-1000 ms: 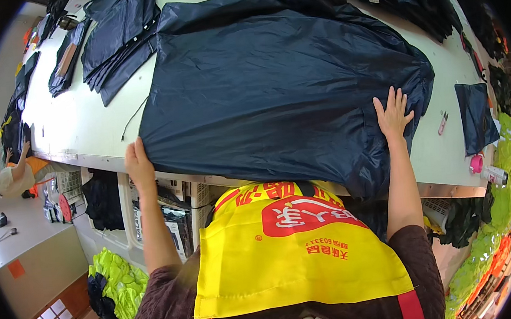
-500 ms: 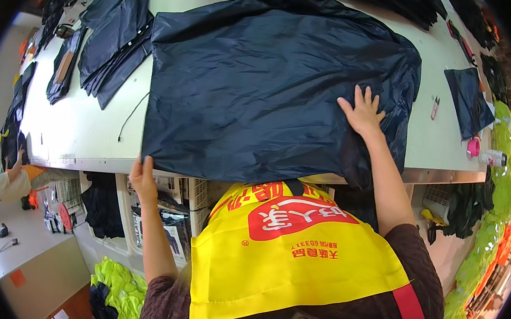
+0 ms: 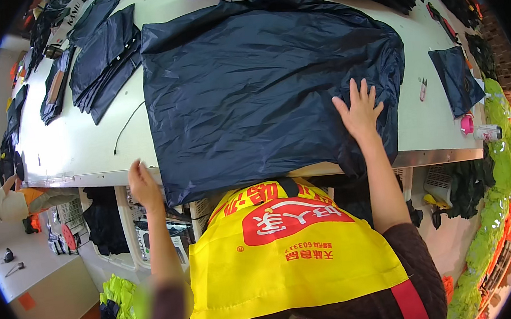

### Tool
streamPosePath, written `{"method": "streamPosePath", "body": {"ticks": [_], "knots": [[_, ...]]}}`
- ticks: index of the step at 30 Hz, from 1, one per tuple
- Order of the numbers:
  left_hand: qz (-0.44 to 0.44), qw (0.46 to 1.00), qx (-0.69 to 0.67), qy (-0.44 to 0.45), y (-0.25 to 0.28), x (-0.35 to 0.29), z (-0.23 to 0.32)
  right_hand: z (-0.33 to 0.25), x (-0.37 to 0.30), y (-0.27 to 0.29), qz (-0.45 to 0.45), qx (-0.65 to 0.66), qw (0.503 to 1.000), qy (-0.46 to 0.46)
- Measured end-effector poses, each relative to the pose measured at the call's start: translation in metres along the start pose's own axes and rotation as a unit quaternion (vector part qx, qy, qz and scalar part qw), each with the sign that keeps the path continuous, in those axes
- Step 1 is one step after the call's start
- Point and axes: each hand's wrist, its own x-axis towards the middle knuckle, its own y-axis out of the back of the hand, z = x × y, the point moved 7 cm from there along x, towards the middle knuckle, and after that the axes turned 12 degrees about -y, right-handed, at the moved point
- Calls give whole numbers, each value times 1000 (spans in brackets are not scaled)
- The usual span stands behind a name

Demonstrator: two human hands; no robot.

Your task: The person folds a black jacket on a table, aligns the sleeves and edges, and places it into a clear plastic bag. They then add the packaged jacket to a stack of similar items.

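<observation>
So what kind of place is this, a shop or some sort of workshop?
Most likely a garment workshop. A long white work table carries a large dark fabric piece spread flat, stacks of cut dark fabric pieces lie further along it, and the person wears a yellow apron while the right hand presses the cloth.

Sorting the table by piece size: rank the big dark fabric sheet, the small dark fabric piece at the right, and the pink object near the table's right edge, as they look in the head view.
1. big dark fabric sheet, under the right hand, its corner by the left hand
2. small dark fabric piece
3. pink object

The fisheye shrinks things near the rim, but the gaps are plain.
</observation>
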Motion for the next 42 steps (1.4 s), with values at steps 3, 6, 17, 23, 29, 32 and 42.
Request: {"method": "streamPosePath", "body": {"ticks": [3,6,17,23,29,32,42], "knots": [[-101,962,-78,-243,-48,17,112,-4,-35,-22,27,-39,998,35],[-348,851,37,-391,-117,-41,127,8,-35,-33,19,58,995,82],[-330,774,-312,-441,-143,-46,281,181,-224,-185,-98,759,231,-601],[-436,636,-295,-565,-193,-121,352,164,-188,-187,3,877,81,-473],[-379,621,-233,-645,-202,-133,345,63,-187,59,186,598,736,-259],[-391,608,-219,-656,-213,-137,345,-29,-177,69,248,208,935,146],[-338,834,-67,-431,-122,-35,147,53,-106,-21,107,198,974,36]]}}
